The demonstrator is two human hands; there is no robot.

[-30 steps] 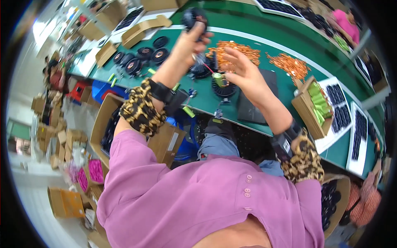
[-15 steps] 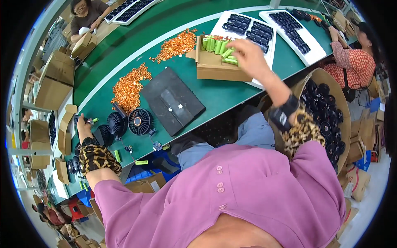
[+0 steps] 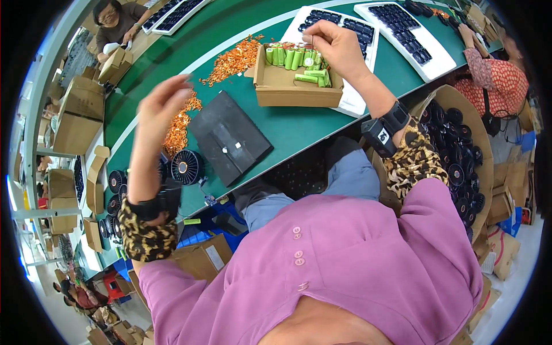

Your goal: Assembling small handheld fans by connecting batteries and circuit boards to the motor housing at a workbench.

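Note:
My right hand [image 3: 339, 50] is above the right side of a small open cardboard box [image 3: 298, 98]. Its thumb and fingers are pinched together, and what they hold, if anything, is too small to make out. Inside the box, green cylindrical battery cells [image 3: 287, 56] stand in a row at the back, with several lying at the front right. My left hand [image 3: 161, 109] is raised over a pile of small orange parts [image 3: 177, 129], fingers stretched out and somewhat blurred, with nothing seen in them. A black flat pad [image 3: 230, 138] lies between my hands. Beside my left forearm is a black round fan [image 3: 187, 167].
White trays of black parts [image 3: 397, 34] lie at the back right. A big carton of black fans [image 3: 454, 155] stands by my right elbow. Another orange pile [image 3: 234, 60] is left of the battery box. Co-workers sit at far left and right [image 3: 494, 80].
My left hand has left the fans at the far left and come up and right, over the orange parts. My right hand has risen slightly from the cells, its fingers now pinched.

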